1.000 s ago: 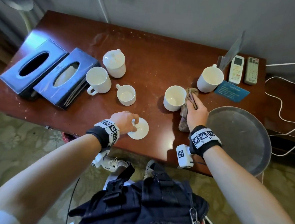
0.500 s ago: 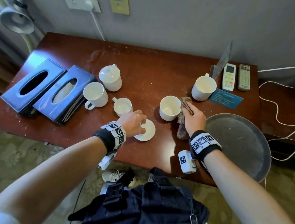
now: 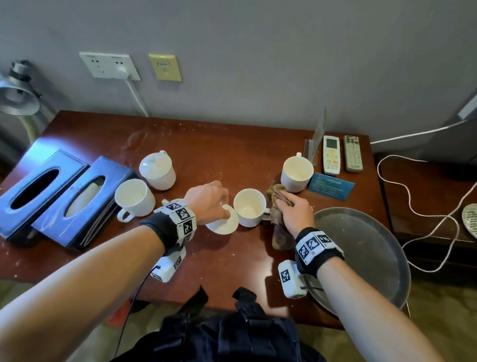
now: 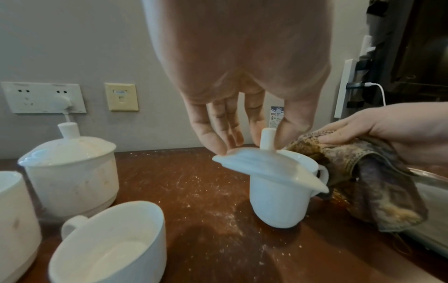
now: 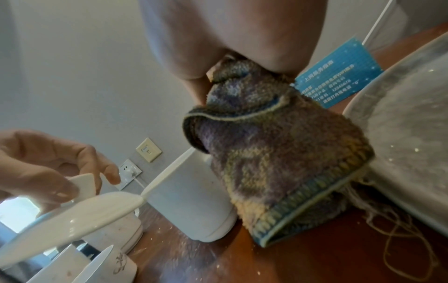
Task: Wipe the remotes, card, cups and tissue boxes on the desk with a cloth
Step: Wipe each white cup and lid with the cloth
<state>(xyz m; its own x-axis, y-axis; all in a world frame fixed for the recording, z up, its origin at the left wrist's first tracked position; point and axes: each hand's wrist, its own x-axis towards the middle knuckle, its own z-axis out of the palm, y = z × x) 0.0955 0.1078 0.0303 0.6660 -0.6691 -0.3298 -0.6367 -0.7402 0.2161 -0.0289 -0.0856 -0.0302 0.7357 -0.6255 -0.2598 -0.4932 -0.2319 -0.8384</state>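
My left hand (image 3: 210,201) pinches the knob of a white cup lid (image 3: 222,221) (image 4: 266,168) and holds it tilted in the air, beside the rim of an open white cup (image 3: 249,207) (image 4: 278,201). On that cup's right my right hand (image 3: 293,211) grips a bunched brown-purple cloth (image 3: 277,229) (image 5: 278,153). Another open cup (image 3: 297,170) stands behind the cloth. A blue card (image 3: 331,186) lies to its right, with two remotes (image 3: 331,155) (image 3: 353,153) behind the card. Two dark blue tissue boxes (image 3: 31,190) (image 3: 83,200) lie at the far left.
A lidded cup (image 3: 157,169), an open cup (image 3: 133,198) and a low cup (image 4: 109,243) crowd the left-centre. A round metal tray (image 3: 368,256) overhangs the front right edge. A clear card stand (image 3: 316,141) rises at the back. White cables (image 3: 417,215) trail on the right.
My left hand has lifted the lid off the desk and carried it right, up against the middle cup. My right hand stays on the cloth. The camera view has tilted upward.
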